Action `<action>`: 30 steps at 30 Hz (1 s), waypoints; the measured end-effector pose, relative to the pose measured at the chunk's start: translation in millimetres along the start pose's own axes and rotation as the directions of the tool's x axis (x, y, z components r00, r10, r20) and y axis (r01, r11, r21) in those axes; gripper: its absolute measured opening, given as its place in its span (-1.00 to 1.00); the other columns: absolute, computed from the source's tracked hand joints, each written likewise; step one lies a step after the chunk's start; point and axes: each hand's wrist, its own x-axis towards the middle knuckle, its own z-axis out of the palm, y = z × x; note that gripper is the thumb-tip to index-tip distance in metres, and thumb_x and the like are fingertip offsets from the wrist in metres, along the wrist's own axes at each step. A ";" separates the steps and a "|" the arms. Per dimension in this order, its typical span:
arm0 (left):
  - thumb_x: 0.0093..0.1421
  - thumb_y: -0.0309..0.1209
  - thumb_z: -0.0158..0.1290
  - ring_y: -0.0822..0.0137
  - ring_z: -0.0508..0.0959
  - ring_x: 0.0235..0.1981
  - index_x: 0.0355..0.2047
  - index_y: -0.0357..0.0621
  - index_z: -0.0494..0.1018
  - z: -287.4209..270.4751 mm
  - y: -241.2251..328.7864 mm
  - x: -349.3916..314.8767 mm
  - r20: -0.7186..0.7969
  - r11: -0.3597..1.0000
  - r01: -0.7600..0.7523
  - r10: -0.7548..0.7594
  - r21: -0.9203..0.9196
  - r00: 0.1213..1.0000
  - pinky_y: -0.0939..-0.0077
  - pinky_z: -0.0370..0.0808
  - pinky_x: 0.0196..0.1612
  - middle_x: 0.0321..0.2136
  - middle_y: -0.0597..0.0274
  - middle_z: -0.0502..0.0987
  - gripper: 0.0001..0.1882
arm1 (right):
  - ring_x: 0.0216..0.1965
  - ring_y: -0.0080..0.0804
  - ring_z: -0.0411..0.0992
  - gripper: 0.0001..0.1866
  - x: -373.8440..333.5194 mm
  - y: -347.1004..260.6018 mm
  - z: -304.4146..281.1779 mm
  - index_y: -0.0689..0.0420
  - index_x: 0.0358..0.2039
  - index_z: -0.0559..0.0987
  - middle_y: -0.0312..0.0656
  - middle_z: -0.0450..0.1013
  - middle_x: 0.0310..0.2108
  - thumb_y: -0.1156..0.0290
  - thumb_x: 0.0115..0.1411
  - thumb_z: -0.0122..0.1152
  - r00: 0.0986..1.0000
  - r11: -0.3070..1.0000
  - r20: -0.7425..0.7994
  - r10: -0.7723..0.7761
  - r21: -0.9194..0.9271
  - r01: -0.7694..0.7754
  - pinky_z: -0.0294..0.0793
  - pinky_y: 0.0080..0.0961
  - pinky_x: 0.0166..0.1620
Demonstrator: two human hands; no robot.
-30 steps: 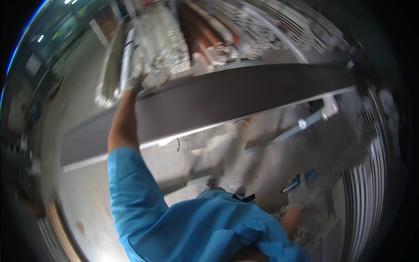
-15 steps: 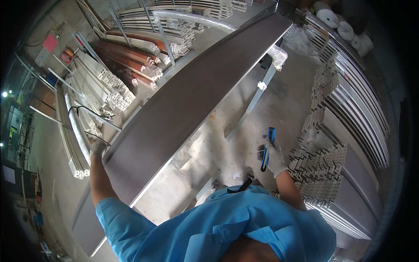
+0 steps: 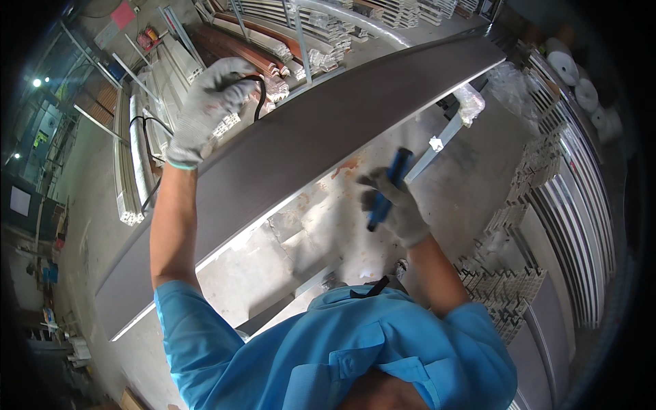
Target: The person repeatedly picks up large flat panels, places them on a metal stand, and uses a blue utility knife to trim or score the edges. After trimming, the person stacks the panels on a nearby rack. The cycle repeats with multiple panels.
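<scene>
My left hand (image 3: 212,109), in a grey work glove, is raised over the far edge of a long dark brown panel (image 3: 307,137). Its fingers are closed on a thin black flexible strip (image 3: 261,99), whose end curls down toward the panel. More black strip (image 3: 152,197) shows beside my left forearm; whether it is the same piece is hidden. On the near side of the panel, my gloved right hand (image 3: 404,213) is wrapped round a blue and black utility knife (image 3: 399,168), held apart from the panel and slightly blurred. Whether its blade is out cannot be seen.
A plastic-wrapped support (image 3: 470,106) stands under the panel's far right part. Bundled white and brown profiles (image 3: 222,48) lie beyond the panel. Stacked profiles (image 3: 581,205) line the right side, with white rolls (image 3: 562,67) behind. Crumpled clear plastic (image 3: 512,85) lies near the support.
My left hand has risen from the panel's left edge, moving away and to the right with the black strip. My right hand has moved left and forward with the knife. The view has shifted.
</scene>
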 end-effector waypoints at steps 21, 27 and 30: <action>0.21 -0.67 0.06 0.53 0.38 -0.53 -0.14 -0.24 0.48 262.1 -9.9 9.9 -0.179 0.878 0.038 0.054 0.477 0.982 0.61 0.43 -0.37 -0.52 0.35 0.42 -0.78 | -0.53 -0.70 0.33 -0.71 34.2 -273.0 -267.9 0.17 -0.06 0.57 -0.29 0.52 -0.32 0.26 0.31 0.23 0.937 0.928 -0.085 -0.340 0.129 0.348 0.30 -0.72 -0.50; 0.06 -0.43 0.31 0.23 0.56 -0.49 0.05 -0.03 0.42 447.9 -13.5 108.2 -0.007 0.828 -0.144 0.176 0.542 0.984 0.34 0.52 -0.41 -0.46 0.09 0.53 -0.48 | -0.55 -0.74 0.36 -0.65 48.4 -265.1 -283.7 0.14 0.04 0.56 -0.35 0.52 -0.37 0.28 0.30 0.25 0.979 0.979 -0.084 -0.185 -0.107 0.176 0.39 -0.76 -0.49; 0.13 -0.34 0.24 0.14 0.61 -0.40 -0.01 -0.02 0.42 535.9 -15.0 157.4 0.036 0.660 -0.229 0.293 0.715 0.955 0.27 0.48 -0.39 -0.39 0.15 0.57 -0.59 | -0.56 -0.76 0.37 -0.65 67.5 -272.8 -301.8 0.11 0.07 0.56 -0.36 0.53 -0.35 0.33 0.29 0.26 0.968 0.955 -0.035 -0.248 -0.177 0.238 0.40 -0.75 -0.49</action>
